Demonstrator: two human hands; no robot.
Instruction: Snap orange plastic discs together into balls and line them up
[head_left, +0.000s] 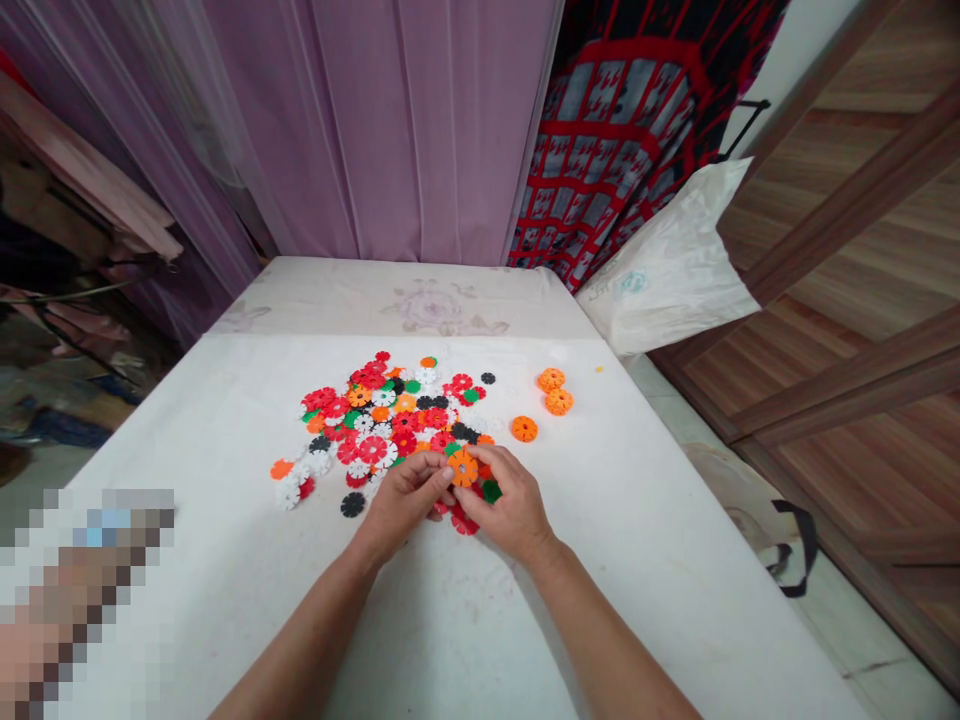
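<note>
Both my hands meet over the near edge of a loose pile of notched plastic discs (373,448) in red, white, black, green and orange. Between them is an orange notched disc (463,467), its flat face turned toward me. My left hand (409,500) pinches its left side between thumb and fingers. On the other side, my right hand (511,502) has its thumb and fingers closed around the right edge. Whether this is one disc or several joined cannot be made out. Red and green discs lie just under my fingers.
To the right of the pile lie orange discs (524,429), apart from the others. The pile rests on a white-covered table (637,560). A white bag (675,270) stands at its far right corner, and a purple curtain (405,130) hangs behind. A blurred-out patch (82,590) covers the left front.
</note>
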